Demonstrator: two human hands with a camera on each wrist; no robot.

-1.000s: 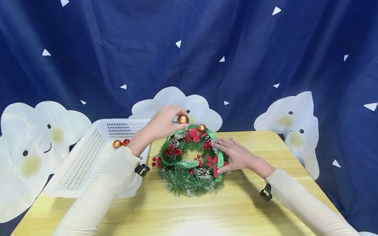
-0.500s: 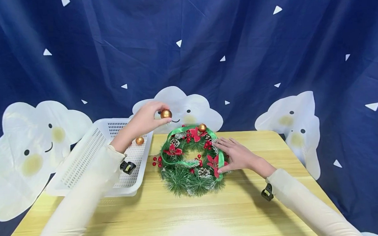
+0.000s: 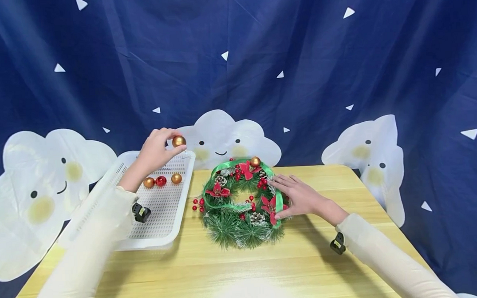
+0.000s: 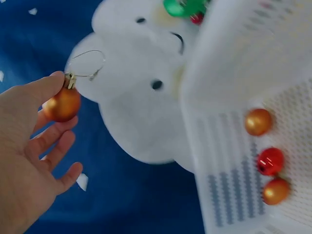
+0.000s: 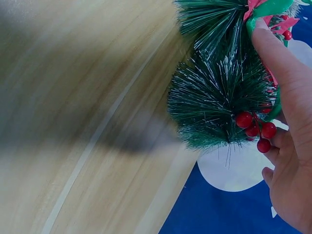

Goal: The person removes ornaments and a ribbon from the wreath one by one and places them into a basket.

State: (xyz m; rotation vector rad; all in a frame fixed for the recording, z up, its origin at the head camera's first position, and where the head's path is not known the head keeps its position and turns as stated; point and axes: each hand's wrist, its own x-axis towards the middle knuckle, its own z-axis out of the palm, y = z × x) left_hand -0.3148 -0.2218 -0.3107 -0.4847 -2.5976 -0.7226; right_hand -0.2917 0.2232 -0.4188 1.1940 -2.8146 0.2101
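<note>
My left hand pinches a gold Christmas bauble between thumb and fingers, above the back of a white plastic basket. In the left wrist view the thumb meets the bauble's cap, and a thin wire loop sticks up from it. My right hand rests on the right side of a green Christmas wreath, fingers spread and fairly straight. Its thumb touches the green ribbon in the right wrist view. The wreath carries red flowers, pinecones, red berries and one gold bauble.
Two gold baubles and a red bauble lie inside the basket. The basket stands left of the wreath on a wooden table. A dark blue curtain with white clouds hangs behind.
My left hand has carried the gold bauble leftward from above the wreath to above the basket. The baubles inside the basket have come into sight. My right hand has stayed on the wreath.
</note>
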